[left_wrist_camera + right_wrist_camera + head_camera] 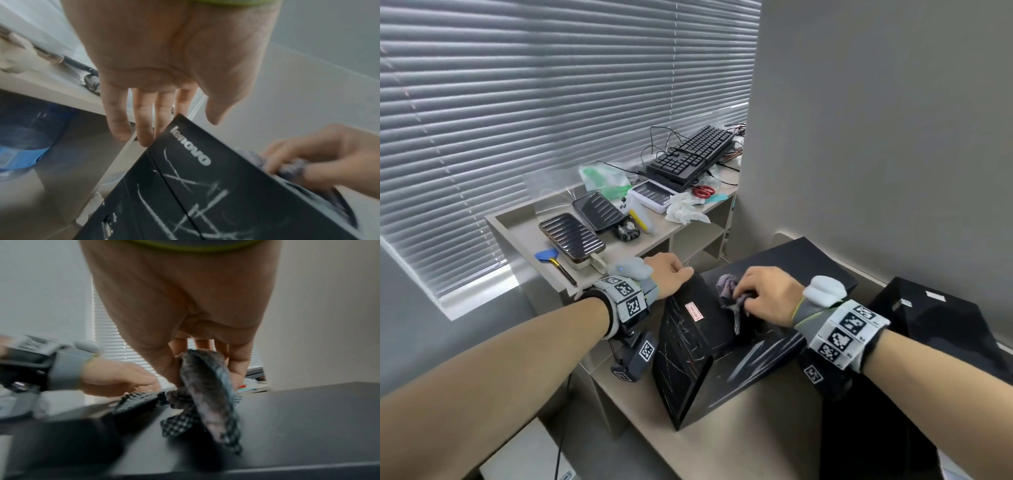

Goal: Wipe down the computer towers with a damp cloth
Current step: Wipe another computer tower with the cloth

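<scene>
Right hand [767, 294] fingers grip the crumpled grey checked cloth [727, 291] on top of the scratched black tower [688, 359]; left hand [671, 274], fingers loose, steadies its corner. Tower could tip if pushed hard.

Computer tower [722, 342]: black, streaked with pale chalky scratch marks; silver lettering near its front edge. Cloth [729, 291]: mottled grey-purple, with black-and-white check in the right wrist view. Second tower [935, 329], at 3 o'clock: black. Scissors [703, 191], 12 o'clock: red. Scraper [546, 255], 10 o'clock: blue.
</scene>
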Motion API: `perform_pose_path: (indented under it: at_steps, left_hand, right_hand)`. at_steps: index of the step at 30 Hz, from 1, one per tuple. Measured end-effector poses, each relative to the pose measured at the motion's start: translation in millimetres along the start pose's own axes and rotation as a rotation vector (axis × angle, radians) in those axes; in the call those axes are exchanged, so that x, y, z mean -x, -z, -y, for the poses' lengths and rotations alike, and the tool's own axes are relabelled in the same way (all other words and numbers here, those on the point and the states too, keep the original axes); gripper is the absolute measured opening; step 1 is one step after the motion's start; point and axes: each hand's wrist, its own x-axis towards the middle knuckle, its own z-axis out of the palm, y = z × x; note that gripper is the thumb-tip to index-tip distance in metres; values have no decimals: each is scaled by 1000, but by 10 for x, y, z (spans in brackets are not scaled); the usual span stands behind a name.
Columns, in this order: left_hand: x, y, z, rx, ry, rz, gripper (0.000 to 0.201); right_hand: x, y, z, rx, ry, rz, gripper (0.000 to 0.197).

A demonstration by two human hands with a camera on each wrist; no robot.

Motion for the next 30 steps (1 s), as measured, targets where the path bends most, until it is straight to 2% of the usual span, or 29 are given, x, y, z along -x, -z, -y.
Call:
perform_pose_path:
  at_steps: [2, 4, 8, 12, 14, 17, 24, 27, 30]
  left_hand:
    - [-23, -66, -26, -104, -10, 27, 44]
    - [-27, -113, -50, -190, -22, 33, 52]
    - [-29, -172, -83, -303, -37, 4, 49]
    - [-36, -156, -103, -338, -60, 1, 40]
    - [-27, -137, -145, -359, -62, 14, 42]
    - [-19, -123, -174, -402, -49, 25, 49]
    - [65, -88, -264, -473, -19, 36, 57]
    - [75, -99, -254, -434, -16, 38, 55]
    - [38, -114, -259, -372, -35, 30, 48]
  right_hand:
    - [-87, 8, -185, 15, -75, -18, 37]
    - [-172, -48, -217, -5, -36, -11, 48]
    - [-323, -236, -1, 55, 197, 20, 56]
    - [-502, -140, -100, 108, 244, 89, 55]
    - [-574, -64, -342, 146, 172, 77, 56]
    - [-651, 29, -801, 186, -24, 56, 58]
    - [-685, 222, -1663, 209, -365, 13, 39]
    - [-746, 207, -1718, 189, -404, -13, 36]
    - [-772, 140, -1495, 176, -290, -46, 43]
